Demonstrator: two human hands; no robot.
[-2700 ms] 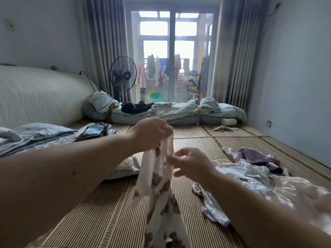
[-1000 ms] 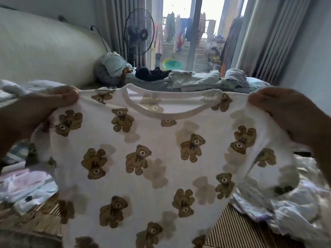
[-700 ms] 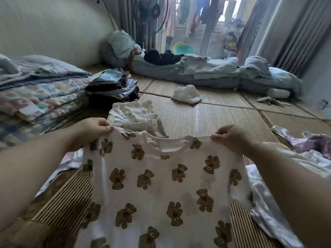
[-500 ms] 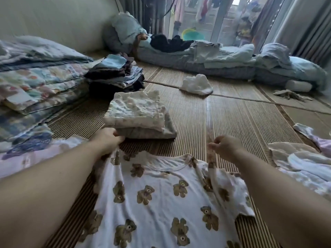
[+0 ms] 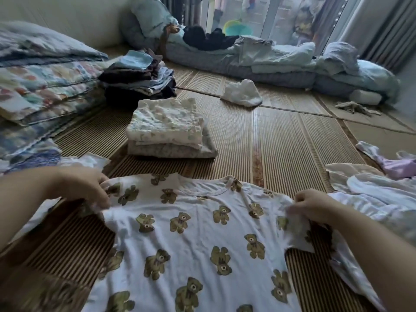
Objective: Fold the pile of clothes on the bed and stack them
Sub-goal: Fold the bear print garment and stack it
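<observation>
A white T-shirt printed with brown teddy bears [image 5: 193, 233] lies spread flat on the bamboo mat [image 5: 265, 140], neckline away from me. My left hand [image 5: 90, 188] pinches its left shoulder and sleeve. My right hand [image 5: 315, 204] pinches the right shoulder and sleeve. Just beyond the shirt stands a small stack of folded pale clothes [image 5: 168, 129]. A darker folded stack [image 5: 139, 79] sits behind it. Unfolded white and lilac clothes [image 5: 378, 190] lie in a loose pile at my right.
Folded quilts [image 5: 40, 82] are piled at the left. A crumpled white garment [image 5: 242, 93] lies on the mat further off. Blue-grey bedding and pillows [image 5: 281, 64] line the far side before the glass door.
The shirt went from bunched, to held up spread in the air, to laid flat on the mat. Both hands have slid outward to the shoulders.
</observation>
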